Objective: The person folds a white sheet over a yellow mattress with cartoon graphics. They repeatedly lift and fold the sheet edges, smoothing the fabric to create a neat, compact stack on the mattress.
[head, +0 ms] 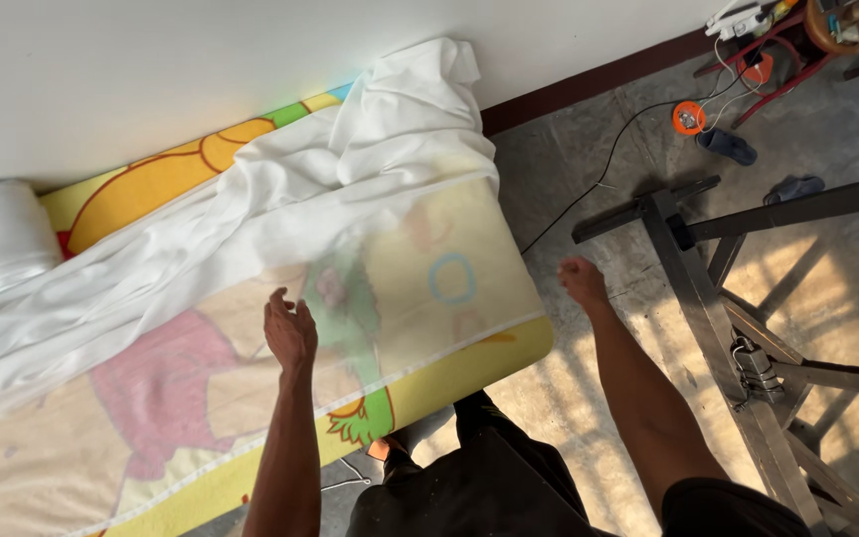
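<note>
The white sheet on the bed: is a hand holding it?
No. The left hand is open above the white sheet, gripping nothing. The right hand hangs over the floor, apparently empty.

A thin white sheet [280,229] drapes over the cartoon-printed yellow mattress [469,358], smooth and see-through across the near part, bunched into deep folds along the mattress's far edge, against the wall.
</note>
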